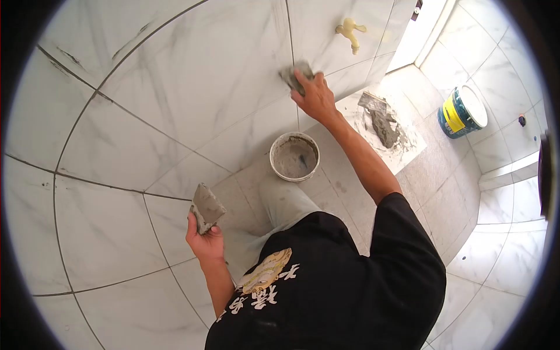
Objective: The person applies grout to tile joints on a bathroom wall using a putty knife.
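My right hand [315, 96] reaches up to the tiled wall [192, 64], its fingers closed on a blurred grey pad [297, 77] against the tile at a vertical joint. Lower down at the left, my left hand [205, 240] grips a flat, squarish grey piece coated with grout [208, 207]; what lies under the grout I cannot tell. Between the hands, a round white bucket [295, 176] stands on the floor near my knee, with grey residue inside.
A beige tap [350, 34] sticks out of the wall above my right hand. On the floor to the right lies a pale board [411, 149] with wet grey mortar [385, 128] and a flat blade [372, 102]. Beyond it stands a green tub [448, 119] with a yellow label.
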Available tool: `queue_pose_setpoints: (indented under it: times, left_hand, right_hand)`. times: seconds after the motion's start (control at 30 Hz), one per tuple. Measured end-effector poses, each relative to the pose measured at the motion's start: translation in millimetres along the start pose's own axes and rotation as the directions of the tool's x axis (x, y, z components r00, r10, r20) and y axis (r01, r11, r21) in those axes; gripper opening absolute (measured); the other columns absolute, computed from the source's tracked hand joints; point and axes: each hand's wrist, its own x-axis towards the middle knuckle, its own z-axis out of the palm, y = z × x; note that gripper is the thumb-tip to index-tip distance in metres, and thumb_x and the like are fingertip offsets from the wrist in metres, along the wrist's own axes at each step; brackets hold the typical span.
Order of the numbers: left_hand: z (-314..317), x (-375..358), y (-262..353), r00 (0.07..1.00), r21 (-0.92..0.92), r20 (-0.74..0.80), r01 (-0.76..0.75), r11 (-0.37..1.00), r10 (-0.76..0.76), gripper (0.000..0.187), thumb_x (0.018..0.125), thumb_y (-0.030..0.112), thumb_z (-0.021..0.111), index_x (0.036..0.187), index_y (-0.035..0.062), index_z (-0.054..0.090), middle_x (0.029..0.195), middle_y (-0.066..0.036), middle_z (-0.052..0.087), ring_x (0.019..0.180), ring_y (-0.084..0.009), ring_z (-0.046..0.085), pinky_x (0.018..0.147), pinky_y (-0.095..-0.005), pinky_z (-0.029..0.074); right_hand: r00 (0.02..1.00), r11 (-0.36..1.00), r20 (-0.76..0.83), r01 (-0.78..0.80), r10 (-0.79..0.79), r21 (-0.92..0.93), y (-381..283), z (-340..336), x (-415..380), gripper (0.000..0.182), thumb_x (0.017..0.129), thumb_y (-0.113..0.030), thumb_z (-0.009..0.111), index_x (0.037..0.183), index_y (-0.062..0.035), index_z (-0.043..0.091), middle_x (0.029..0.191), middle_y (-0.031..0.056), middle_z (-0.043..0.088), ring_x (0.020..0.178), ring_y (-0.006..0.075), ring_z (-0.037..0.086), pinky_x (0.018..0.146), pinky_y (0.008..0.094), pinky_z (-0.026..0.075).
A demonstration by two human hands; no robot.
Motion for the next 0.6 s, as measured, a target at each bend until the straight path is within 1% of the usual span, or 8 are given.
queue_pose_setpoints:
  times: [0.07,0.17,0.23,0.33,0.47,0.5,0.53,0.6]
  left_hand:
    - [-3,4,5,0.999,0.074,0.038,-0.012,0.997,0.009,0.027,0.102,0.027,0.049,0.118,0.0093,0.062,0.11,-0.005,0.072,0.087,-0.0191,0.072,0.05,-0.029,0.057]
    - [0,1,12,0.994,0.053,0.113,-0.007,0.999,0.001,0.033,0.102,0.026,0.047,0.125,0.0067,0.059,0.118,-0.009,0.068,0.101,-0.0224,0.069,0.055,-0.0328,0.062]
    - [-8,3,12,0.994,0.065,0.105,-0.004,0.998,-0.003,0.033,0.102,0.026,0.047,0.125,0.0069,0.059,0.118,-0.009,0.068,0.1,-0.0222,0.069,0.054,-0.0321,0.061]
    - [-4,2,7,0.999,0.094,0.054,-0.005,0.996,0.0,0.03,0.101,0.027,0.049,0.122,0.0083,0.061,0.116,-0.007,0.069,0.096,-0.0196,0.07,0.053,-0.03,0.059]
    - [-4,0,1,1.0,0.076,-0.011,0.015,0.997,-0.014,0.028,0.101,0.027,0.051,0.12,0.009,0.061,0.113,-0.005,0.07,0.094,-0.0176,0.07,0.053,-0.0287,0.058]
    - [-4,0,1,1.0,0.077,-0.015,0.015,0.997,-0.014,0.028,0.101,0.027,0.051,0.12,0.009,0.061,0.113,-0.005,0.07,0.094,-0.0176,0.07,0.053,-0.0287,0.058]
    - [-3,0,1,0.999,0.071,-0.029,0.021,0.997,-0.019,0.029,0.101,0.027,0.051,0.12,0.0088,0.061,0.113,-0.005,0.07,0.093,-0.0181,0.07,0.052,-0.0289,0.059]
    - [-6,1,3,0.999,0.066,-0.044,0.024,0.998,-0.022,0.029,0.101,0.027,0.051,0.12,0.0085,0.061,0.113,-0.006,0.07,0.093,-0.0186,0.07,0.052,-0.0291,0.059]
  right_hand:
    - [0.951,0.99,0.275,-0.142,0.142,-0.023,21,3,-17,0.064,0.078,-0.034,0.074,0.137,-0.0175,0.053,0.107,0.0314,0.051,0.095,0.0459,0.059,0.078,0.0493,0.053]
    - [0.996,0.992,-0.019,-0.08,0.082,0.099,-7,-38,37,0.059,0.082,-0.038,0.072,0.133,-0.0152,0.056,0.101,0.0309,0.056,0.093,0.0448,0.06,0.08,0.0483,0.052]
    - [0.947,0.985,-0.279,0.171,-0.16,0.016,-44,-84,86,0.052,0.082,-0.035,0.072,0.128,-0.0134,0.06,0.089,0.0245,0.063,0.09,0.0417,0.06,0.077,0.0472,0.052]
    - [0.989,0.981,-0.087,0.127,-0.115,0.147,-97,-142,138,0.062,0.085,-0.025,0.067,0.142,-0.0079,0.05,0.113,0.0284,0.051,0.096,0.0363,0.059,0.08,0.0448,0.053]
    - [0.983,0.981,-0.021,0.18,-0.182,-0.068,-83,-94,116,0.051,0.091,-0.028,0.062,0.135,-0.0039,0.052,0.109,0.0255,0.049,0.091,0.0351,0.059,0.075,0.0437,0.056]
    - [0.983,0.973,-0.079,0.174,-0.164,0.151,-61,-64,97,0.051,0.079,-0.031,0.072,0.127,-0.0205,0.061,0.092,0.023,0.062,0.089,0.0382,0.059,0.075,0.0437,0.053]
    - [0.948,0.978,-0.244,0.209,-0.203,-0.003,-45,-28,69,0.056,0.076,-0.027,0.074,0.13,-0.0259,0.06,0.1,0.0213,0.055,0.093,0.0377,0.057,0.076,0.0436,0.053]
    - [0.983,0.993,-0.166,0.093,-0.08,0.075,-11,27,3,0.061,0.076,-0.026,0.075,0.135,-0.0287,0.057,0.11,0.0193,0.049,0.099,0.0373,0.056,0.081,0.0457,0.053]
